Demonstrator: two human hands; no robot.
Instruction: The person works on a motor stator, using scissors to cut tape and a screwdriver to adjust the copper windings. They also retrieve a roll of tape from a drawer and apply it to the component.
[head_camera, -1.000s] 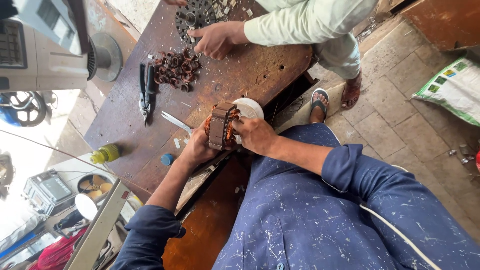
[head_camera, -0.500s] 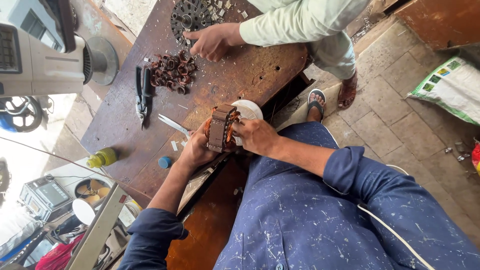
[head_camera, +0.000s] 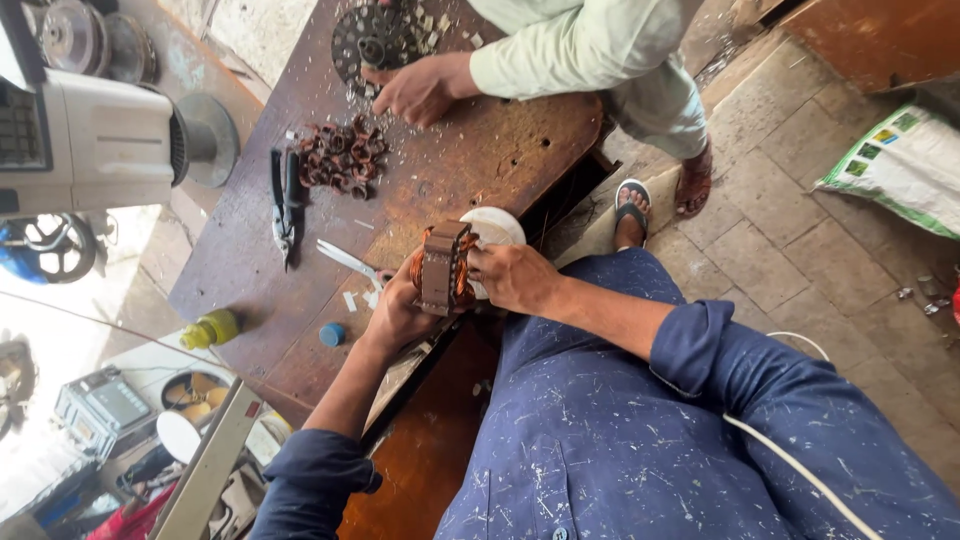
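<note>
I have the motor stator (head_camera: 443, 268), a stack of grey steel plates with copper windings bulging from both ends, held upright over the near edge of the wooden workbench (head_camera: 500, 150). My left hand (head_camera: 398, 312) cups it from below and from the left, fingers curled tight around the core; my right hand (head_camera: 512, 277) grips it from the right, fingertips pressed into the windings. A white round lid (head_camera: 497, 226) sits on the bench just behind it. To the left lie scissors (head_camera: 350, 262), pliers (head_camera: 283, 200) and a heap of pulled copper coils (head_camera: 338, 160). At the far end another person's hand (head_camera: 420, 88) rests on the bench beside a dark round motor part (head_camera: 372, 40). The stator hangs right at the bench edge, so a loosened grip could drop it towards the floor, I think. Pressing hard on the windings could also nick the wire or cut my fingertips on the plate edges.
</note>
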